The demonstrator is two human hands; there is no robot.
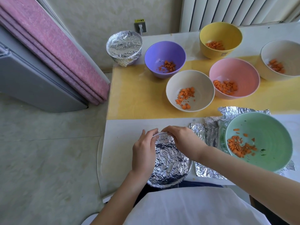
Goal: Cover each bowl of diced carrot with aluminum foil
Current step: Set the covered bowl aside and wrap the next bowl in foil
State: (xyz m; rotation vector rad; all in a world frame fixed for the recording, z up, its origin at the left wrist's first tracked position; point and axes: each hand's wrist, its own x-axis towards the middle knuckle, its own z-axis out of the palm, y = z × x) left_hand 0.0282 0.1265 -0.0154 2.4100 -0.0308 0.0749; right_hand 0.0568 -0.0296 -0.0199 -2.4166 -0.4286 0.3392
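Foil-covered bowl [170,161] mid-crimp: left hand [143,151] and right hand [183,139], fingers curled, pinching the far rim. Next, likely: seal remaining edge.

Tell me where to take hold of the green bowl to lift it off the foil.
Probably the rim, from the far right. The green bowl stands upright and open, too wide to wrap, and a forearm crosses its near left edge. Pinch the rim, thumb inside, clear of the diced carrot, so the foil sheets beneath stay put.
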